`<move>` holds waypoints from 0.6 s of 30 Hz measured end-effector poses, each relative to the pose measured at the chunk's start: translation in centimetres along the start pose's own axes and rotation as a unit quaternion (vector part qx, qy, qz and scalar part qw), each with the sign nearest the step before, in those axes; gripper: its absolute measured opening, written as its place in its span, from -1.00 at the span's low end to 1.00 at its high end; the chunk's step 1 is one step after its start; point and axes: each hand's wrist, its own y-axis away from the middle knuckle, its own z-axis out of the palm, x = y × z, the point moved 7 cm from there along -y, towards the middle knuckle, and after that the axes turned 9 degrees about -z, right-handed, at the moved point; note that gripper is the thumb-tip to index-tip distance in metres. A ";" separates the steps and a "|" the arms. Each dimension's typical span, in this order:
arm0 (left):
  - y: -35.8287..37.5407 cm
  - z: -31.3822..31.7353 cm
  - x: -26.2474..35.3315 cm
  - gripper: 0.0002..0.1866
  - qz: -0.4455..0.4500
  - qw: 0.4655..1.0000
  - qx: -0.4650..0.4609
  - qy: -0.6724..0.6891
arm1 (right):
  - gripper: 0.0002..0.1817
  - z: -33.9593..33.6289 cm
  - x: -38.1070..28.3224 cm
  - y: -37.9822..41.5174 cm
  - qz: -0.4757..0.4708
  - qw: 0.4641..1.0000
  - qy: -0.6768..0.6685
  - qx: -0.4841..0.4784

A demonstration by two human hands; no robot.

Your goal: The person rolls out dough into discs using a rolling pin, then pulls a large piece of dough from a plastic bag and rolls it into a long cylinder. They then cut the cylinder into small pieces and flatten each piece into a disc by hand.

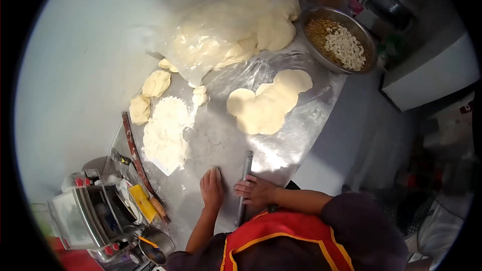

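fingers of the right hand [255, 190] lie bent over the grey rolling rod [248, 163] in the head view, closed loosely on it; the rod passes beneath them, one end jutting beyond the hand up the table [211, 133], the other running back toward the red apron [281, 228]. the left hand [212, 189] rests on the metal surface to the left of the rod and apart from it, its fingers close together and pointing away from the body; a small pale patch shows at their tips, and i cannot tell whether they have hold of anything. ahead of the rod, well clear of both hands, flat dough rounds [268, 108] overlap in a cluster. beyond the left fingers are a heap of flour [165, 133] and two small dough pieces [200, 95], with larger dough lumps [156, 84] along the wall side. farther off sit a big dough mass [273, 32] partly under clear plastic [201, 30] and, at the far right, a metal bowl [321, 60] of crumbly brown and white filling [345, 47].
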 end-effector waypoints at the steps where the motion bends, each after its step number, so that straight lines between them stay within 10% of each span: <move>1: 1.1 -0.3 -0.4 -0.59 -0.023 0.999 -0.026 0.001 | -0.45 -0.3 0.0 -0.1 -0.006 1.000 0.004 -0.012; 18: -5.1 1.4 1.0 -0.28 -0.066 0.991 0.016 -0.115 | -0.41 -1.0 -0.1 -1.5 -0.012 0.999 -0.020 -0.039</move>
